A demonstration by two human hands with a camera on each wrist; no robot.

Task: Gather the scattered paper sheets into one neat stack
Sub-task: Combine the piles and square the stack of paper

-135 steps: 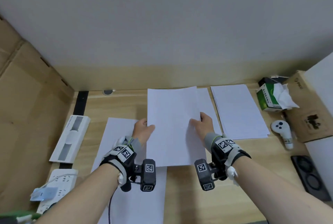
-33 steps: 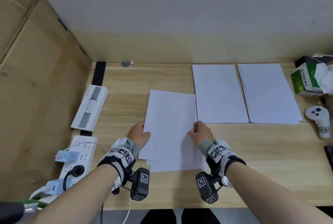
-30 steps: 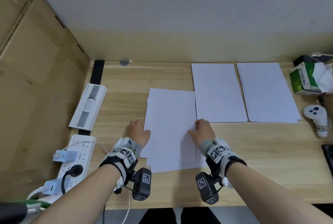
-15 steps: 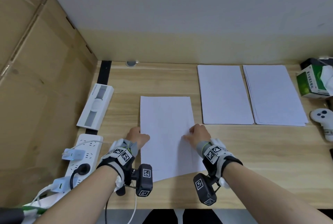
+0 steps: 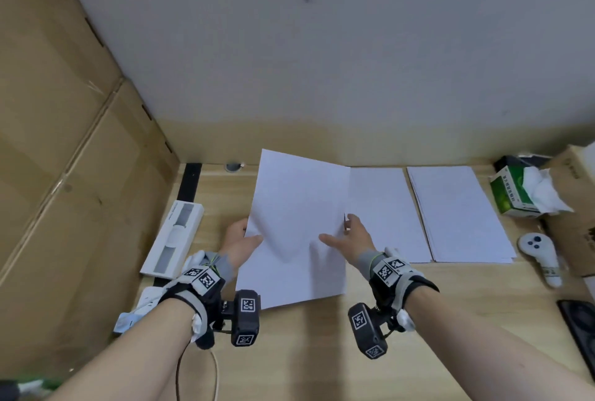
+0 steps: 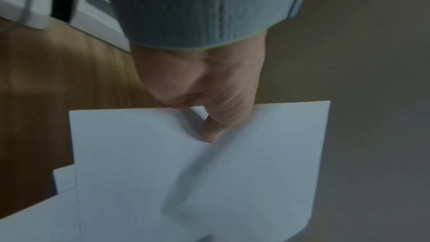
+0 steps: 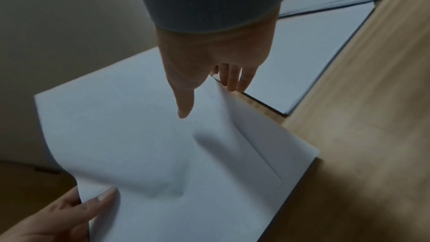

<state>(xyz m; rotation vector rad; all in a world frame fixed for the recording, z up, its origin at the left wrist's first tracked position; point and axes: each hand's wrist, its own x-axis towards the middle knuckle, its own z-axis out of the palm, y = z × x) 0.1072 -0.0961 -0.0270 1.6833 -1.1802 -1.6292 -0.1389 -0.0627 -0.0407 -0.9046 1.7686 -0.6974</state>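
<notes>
Above the wooden desk (image 5: 322,352) I hold a few white paper sheets (image 5: 296,223), bowed between my hands. My left hand (image 5: 243,236) pinches their left edge, thumb on top (image 6: 209,126), fingers hidden below. My right hand (image 5: 347,233) has straight fingers (image 7: 232,80) under the right edge, and its thumb stretches over the top and casts a separate shadow. The held sheets (image 7: 163,154) hide part of a lone sheet (image 5: 383,207) that lies flat on the desk. Right of that sheet lies a thicker paper stack (image 5: 457,213).
A green tissue box (image 5: 512,191), a white controller (image 5: 541,255) and a cardboard box (image 5: 573,207) sit at the right. A white device (image 5: 174,236) lies at the left beside a cardboard wall (image 5: 64,142). A black object (image 5: 579,329) is at the right edge.
Half a second ago the sheets lay flat and squared on the desk under both hands. Now they are lifted off it and carried rightward, over the lone sheet.
</notes>
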